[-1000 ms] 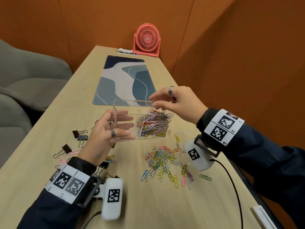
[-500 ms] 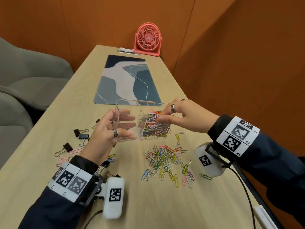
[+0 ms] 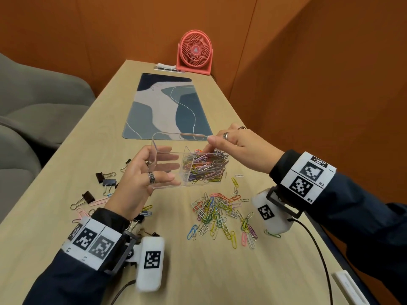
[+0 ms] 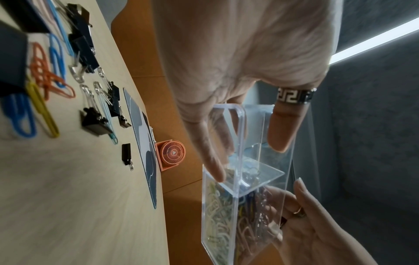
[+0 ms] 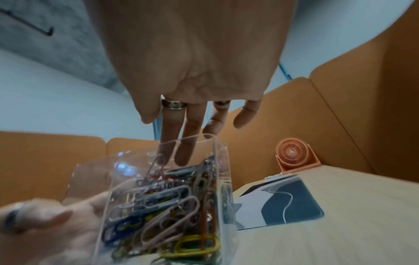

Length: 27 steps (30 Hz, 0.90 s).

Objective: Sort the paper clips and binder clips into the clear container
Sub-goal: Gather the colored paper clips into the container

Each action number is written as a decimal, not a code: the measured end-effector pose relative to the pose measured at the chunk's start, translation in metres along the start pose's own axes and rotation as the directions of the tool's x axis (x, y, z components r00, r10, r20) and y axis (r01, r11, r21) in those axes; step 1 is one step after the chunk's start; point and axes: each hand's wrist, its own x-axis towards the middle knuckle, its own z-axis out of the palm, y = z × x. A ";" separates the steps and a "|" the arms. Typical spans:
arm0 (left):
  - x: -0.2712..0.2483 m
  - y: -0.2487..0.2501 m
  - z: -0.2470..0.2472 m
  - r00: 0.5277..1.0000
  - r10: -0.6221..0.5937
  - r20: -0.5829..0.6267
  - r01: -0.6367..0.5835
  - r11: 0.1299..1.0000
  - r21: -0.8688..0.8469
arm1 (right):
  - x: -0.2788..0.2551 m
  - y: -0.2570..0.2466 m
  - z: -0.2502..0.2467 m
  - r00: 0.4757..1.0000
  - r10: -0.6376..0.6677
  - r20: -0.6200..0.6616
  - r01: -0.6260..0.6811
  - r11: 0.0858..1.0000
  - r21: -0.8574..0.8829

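Left hand (image 3: 141, 183) grips the clear container (image 3: 176, 183), lifted and tilted above the bench (image 3: 66, 172). Right hand (image 3: 240, 148), fingers loosely extended, reaches into its filled compartment. Best to press paper clips (image 3: 207, 167) down evenly, keeping the near compartment free for binder clips (image 3: 108, 179), left of the container.

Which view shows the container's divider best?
Left wrist: the divider shows as a clear wall across the container, clips on one side only, left hand gripping the empty end. Head view shows it small and edge-on. Right wrist shows packed clips; no divider discernible.
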 end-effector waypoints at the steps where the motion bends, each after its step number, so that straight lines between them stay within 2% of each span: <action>1: 0.000 0.000 0.000 1.000 0.001 0.001 -0.001 1.000 -0.005 | -0.001 0.001 -0.002 1.000 0.008 -0.021 -0.007 0.998 0.064; 3: 0.000 0.000 0.000 1.000 0.004 0.001 -0.004 1.000 -0.007 | -0.005 0.005 -0.006 0.998 0.023 -0.065 -0.012 0.984 0.178; 4: 0.000 0.000 0.000 1.000 0.004 0.000 -0.004 1.000 -0.003 | -0.006 0.008 -0.007 0.997 0.029 -0.077 -0.015 0.984 0.177; 10: -0.001 -0.002 0.002 1.000 0.001 0.017 -0.001 1.000 -0.002 | -0.012 0.013 0.005 0.999 -0.007 0.034 0.005 0.998 0.067; 14: -0.001 -0.002 0.001 1.000 -0.001 0.018 0.001 1.000 0.001 | -0.011 0.015 0.002 1.000 0.021 0.003 -0.021 0.999 0.026; 18: 0.000 -0.001 0.001 1.000 0.011 0.003 -0.011 1.000 -0.011 | -0.014 0.027 -0.006 0.994 0.050 -0.099 -0.034 0.987 0.158; 21: 0.000 -0.001 0.000 1.000 0.019 -0.007 -0.019 1.000 -0.006 | -0.023 0.043 -0.009 0.974 0.170 -0.152 -0.128 0.959 0.254; 22: 0.000 -0.001 0.000 1.000 0.021 -0.009 -0.021 1.000 -0.005 | -0.028 0.048 -0.008 0.966 0.235 -0.108 -0.204 0.949 0.241; 24: 0.000 0.000 0.000 1.000 0.022 -0.012 -0.022 1.000 -0.006 | -0.040 0.061 -0.002 0.926 0.361 0.105 -0.373 0.919 0.129; 25: 0.000 0.000 0.000 1.000 0.020 -0.012 -0.020 1.000 -0.006 | -0.047 0.069 0.002 0.874 0.419 0.246 -0.440 0.897 0.036; 27: 0.000 0.000 0.000 1.000 0.015 -0.013 -0.015 1.000 -0.005 | -0.062 0.081 0.009 0.725 0.502 0.472 -0.506 0.853 -0.129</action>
